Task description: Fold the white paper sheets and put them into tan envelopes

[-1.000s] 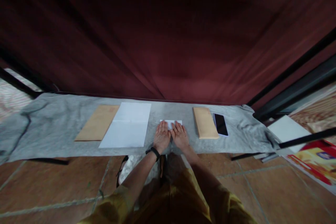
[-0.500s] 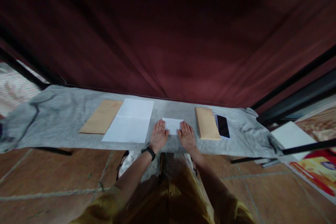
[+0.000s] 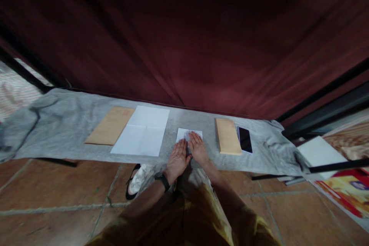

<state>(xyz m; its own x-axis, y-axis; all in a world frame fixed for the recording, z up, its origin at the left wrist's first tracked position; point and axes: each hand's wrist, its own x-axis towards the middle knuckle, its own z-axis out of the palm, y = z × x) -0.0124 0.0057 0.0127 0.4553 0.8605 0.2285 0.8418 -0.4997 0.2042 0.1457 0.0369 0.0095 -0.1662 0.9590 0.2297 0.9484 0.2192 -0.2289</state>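
A small folded sheet of white paper (image 3: 182, 133) lies on the grey cloth in front of me. My left hand (image 3: 178, 157) rests flat at its near edge, fingers stretched out, with a dark watch on the wrist. Across the right part of the paper lies my right hand (image 3: 197, 147), its fingers extended and pressed on the sheet. The two hands nearly meet at the paper's near side and hide part of it. Left of them is a larger white sheet (image 3: 142, 132) with crease lines, its left edge beside a brown envelope (image 3: 108, 127).
A second brown envelope (image 3: 227, 136) and a dark-screened phone (image 3: 245, 140) lie to the right on the cloth-covered bench (image 3: 69, 123). Behind the bench hangs a dark red curtain (image 3: 190, 54). Black metal bars (image 3: 325, 96) stand at both sides.
Both hands have moved inward from the sides of the folded paper. My right hand now lies over the sheet, while my left has slid right and nearer to me.
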